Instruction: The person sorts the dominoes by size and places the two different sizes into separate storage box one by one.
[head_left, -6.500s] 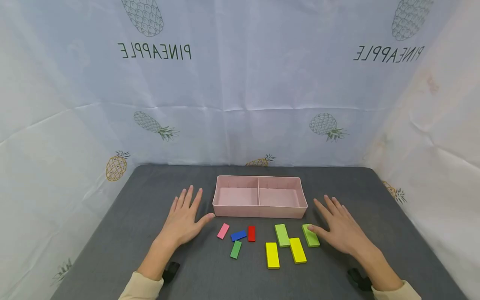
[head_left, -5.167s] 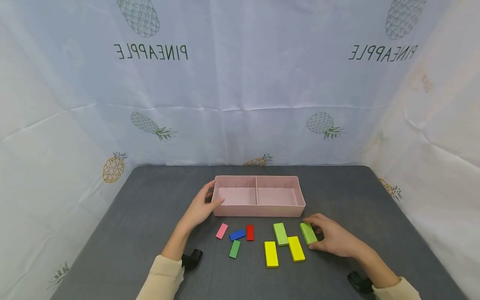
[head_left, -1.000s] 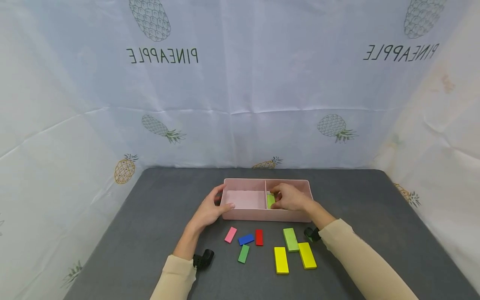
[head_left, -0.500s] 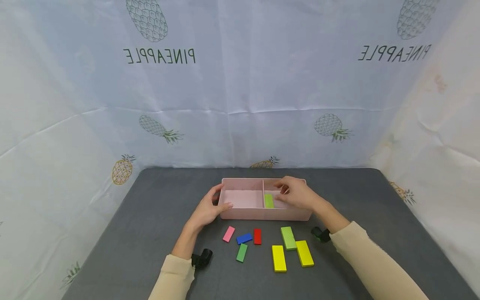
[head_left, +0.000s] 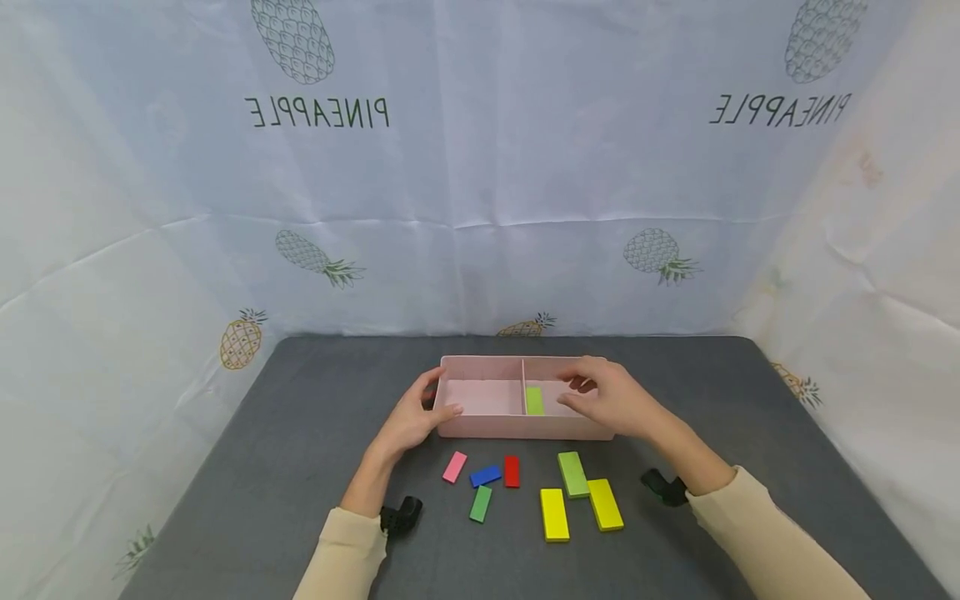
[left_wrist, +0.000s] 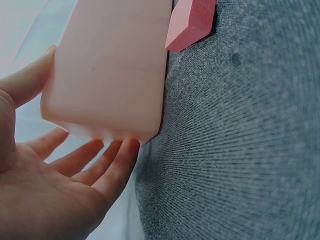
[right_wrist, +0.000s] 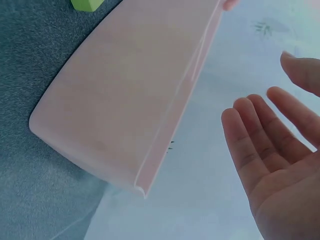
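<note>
Pink box (head_left: pixel 517 427): I grip its L end w/ L hand (head_left: pixel 407 423); R hand (head_left: pixel 613 400), fingers relaxed, hovers nr lime block (head_left: pixel 534 401) inside.

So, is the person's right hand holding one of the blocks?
No, the right wrist view shows the right hand with nothing between its thumb and fingers.

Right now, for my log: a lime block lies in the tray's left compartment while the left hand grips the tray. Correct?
Not quite: in the head view, that lime block lies in the right compartment; the left hand does grip the tray.
</note>
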